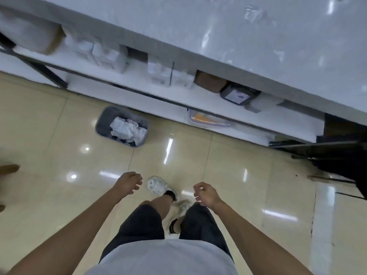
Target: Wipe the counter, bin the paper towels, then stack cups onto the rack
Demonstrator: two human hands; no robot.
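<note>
A grey bin point(103, 124) stands on the tiled floor beside the counter's base, with crumpled white paper towels point(128, 131) inside it. The white glossy counter point(258, 46) runs across the top of the head view. My left hand point(130, 182) hangs below and to the right of the bin, fingers loosely curled and holding nothing. My right hand point(206, 193) hangs above my right thigh, fingers apart and empty. No cups or rack are in view.
Open shelves point(139, 90) under the counter hold white boxes point(111, 56), a brown carton point(209, 82) and a dark container point(239, 95). A clear lidded tub point(208, 120) sits on the lowest shelf. Dark furniture point(341, 155) stands at the right. My feet are on the beige tiles.
</note>
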